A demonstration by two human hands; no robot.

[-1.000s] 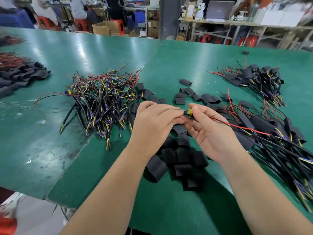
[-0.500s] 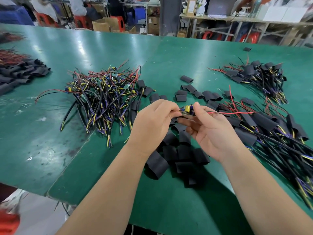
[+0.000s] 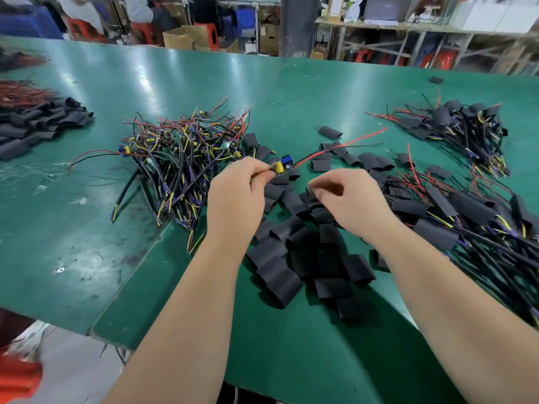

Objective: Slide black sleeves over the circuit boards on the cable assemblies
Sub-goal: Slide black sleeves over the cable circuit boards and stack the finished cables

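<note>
Left hand (image 3: 236, 196) pinches a circuit board (image 3: 282, 167) over the bench (image 3: 87, 228); right hand (image 3: 347, 201) curls above black sleeves (image 3: 280, 279), its grip unclear.

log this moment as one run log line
left hand: pinches circuit board, red wire trailing | right hand: curled over loose black sleeves, grip unclear | stage: board unsleeved

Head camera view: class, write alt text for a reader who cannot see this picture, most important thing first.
The person's left hand pinches a small circuit board trailing a red wire, while the right hand, fingers curled, hovers over a pile of loose black sleeves on a green table. A heap of unsleeved cable assemblies lies left; sleeved ones lie right.
</note>
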